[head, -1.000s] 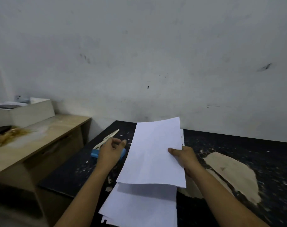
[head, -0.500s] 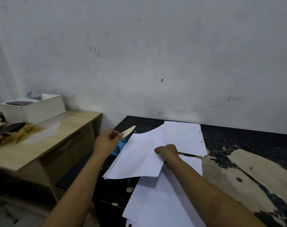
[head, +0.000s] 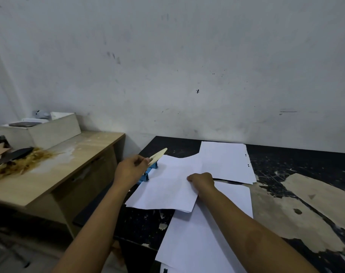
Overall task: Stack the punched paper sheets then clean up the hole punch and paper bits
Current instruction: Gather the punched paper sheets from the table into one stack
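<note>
Scuffed white wall backs a dark, worn table [head: 276,170] with a lower wooden desk [head: 69,166] just beside it on the left. Punched sheets [head: 225,160] lie at the far edge, two holes visible on the right margin; a loose sheet [head: 167,188] overlaps them, angled toward the hole punch [head: 151,166], and a near stack [head: 203,239] runs off the front edge. Left hand [head: 129,171] grips the cream lever of the blue punch. Right hand [head: 202,181] presses on the loose sheet, fingers curled; whether it pinches the paper cannot be told. Paper is judged light, limp and prone to sliding: hold at opposite edges, square corners before lifting. Punch is judged rigid and heavier: grasp the base, keep it level so bits stay inside
</note>
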